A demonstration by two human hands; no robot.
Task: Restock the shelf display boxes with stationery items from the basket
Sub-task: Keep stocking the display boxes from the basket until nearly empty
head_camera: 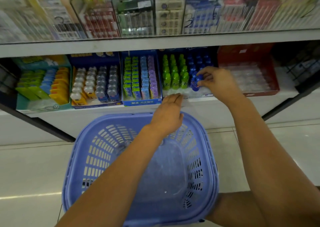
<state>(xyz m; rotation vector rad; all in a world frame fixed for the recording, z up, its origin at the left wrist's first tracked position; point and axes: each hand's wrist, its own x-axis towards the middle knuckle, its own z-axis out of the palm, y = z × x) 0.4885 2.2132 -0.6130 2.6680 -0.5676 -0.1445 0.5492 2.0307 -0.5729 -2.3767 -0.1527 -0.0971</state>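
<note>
Tight reach under a low shelf

The upper shelf board [155, 44] overhangs the display box [187, 95]; green bottles [174, 78] crowd its left, leaving bare front-row space beside the right hand [219, 81].

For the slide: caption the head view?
Right hand places blue bottle into display box; left hand hovers above basket.

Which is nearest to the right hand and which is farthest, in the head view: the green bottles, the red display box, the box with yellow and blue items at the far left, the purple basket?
From the right hand:
1. Green bottles, just to its left in the same box.
2. Red display box, next on its right.
3. Purple basket, below on the floor.
4. Far-left box, at the shelf's left end.
</note>
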